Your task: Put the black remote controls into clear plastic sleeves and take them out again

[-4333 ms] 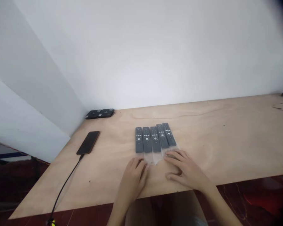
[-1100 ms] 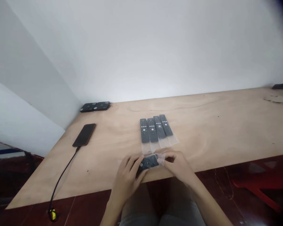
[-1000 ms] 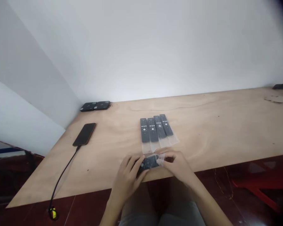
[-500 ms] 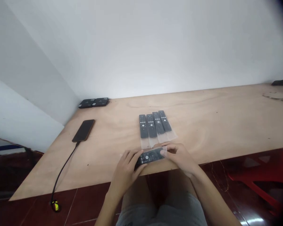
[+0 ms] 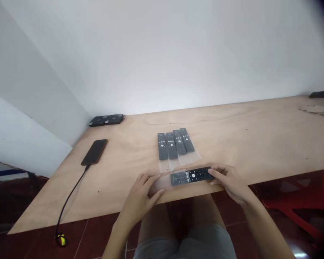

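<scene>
A plywood tabletop (image 5: 259,144) carries four bagged remote controls (image 5: 171,147) mid-frame; at left, a smartphone (image 5: 94,152) and, higher in frame, two black boxes (image 5: 112,120).

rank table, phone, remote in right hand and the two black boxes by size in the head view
1. Wooden table
2. Remote in right hand and phone: unsure; remote looks longer but slimmer, and is nearer
3. Left black box and right black box: about alike

The remote (image 5: 201,175) has slid halfway out of its translucent sleeve (image 5: 165,182).
</scene>
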A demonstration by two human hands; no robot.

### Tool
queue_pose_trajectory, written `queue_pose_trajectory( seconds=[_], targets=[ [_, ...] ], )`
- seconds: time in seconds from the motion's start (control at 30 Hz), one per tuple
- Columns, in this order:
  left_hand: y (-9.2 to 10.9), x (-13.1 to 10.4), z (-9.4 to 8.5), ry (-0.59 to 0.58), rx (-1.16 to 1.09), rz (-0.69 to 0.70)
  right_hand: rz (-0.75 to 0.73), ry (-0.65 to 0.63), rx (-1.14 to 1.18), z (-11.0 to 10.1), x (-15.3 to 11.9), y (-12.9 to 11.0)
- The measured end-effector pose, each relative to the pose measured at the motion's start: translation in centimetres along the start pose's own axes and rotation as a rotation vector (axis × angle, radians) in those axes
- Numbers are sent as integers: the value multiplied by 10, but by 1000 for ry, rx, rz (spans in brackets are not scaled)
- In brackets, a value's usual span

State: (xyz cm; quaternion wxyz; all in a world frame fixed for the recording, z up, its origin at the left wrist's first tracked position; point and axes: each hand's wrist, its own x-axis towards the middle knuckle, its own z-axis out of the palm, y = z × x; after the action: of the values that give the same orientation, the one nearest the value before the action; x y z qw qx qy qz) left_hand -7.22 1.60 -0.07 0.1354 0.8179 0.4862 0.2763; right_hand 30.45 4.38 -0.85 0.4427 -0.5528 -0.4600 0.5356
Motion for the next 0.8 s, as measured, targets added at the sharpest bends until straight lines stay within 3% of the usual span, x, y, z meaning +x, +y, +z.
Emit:
queue_pose_trajectory(
  seconds=[0.2,0.37,0.5,0.6,0.8],
  targets=[
    [-8,-1,-7,-29,25,-63,17,-6,-6,-20,-2,0],
    [-33,-1,-14,-8,121,-24,-36,22,-27,-27,-3,-1],
    [-49,3,-31,103,320,49,-72,30,-113,-27,-4,-2],
    [-42,5,-37,198,438,23,-118,24,-195,-26,-2,1],
    [-11,-6,-16,106,359,-204,-145,-93,-457,-24,-4,-1]
  ],
)
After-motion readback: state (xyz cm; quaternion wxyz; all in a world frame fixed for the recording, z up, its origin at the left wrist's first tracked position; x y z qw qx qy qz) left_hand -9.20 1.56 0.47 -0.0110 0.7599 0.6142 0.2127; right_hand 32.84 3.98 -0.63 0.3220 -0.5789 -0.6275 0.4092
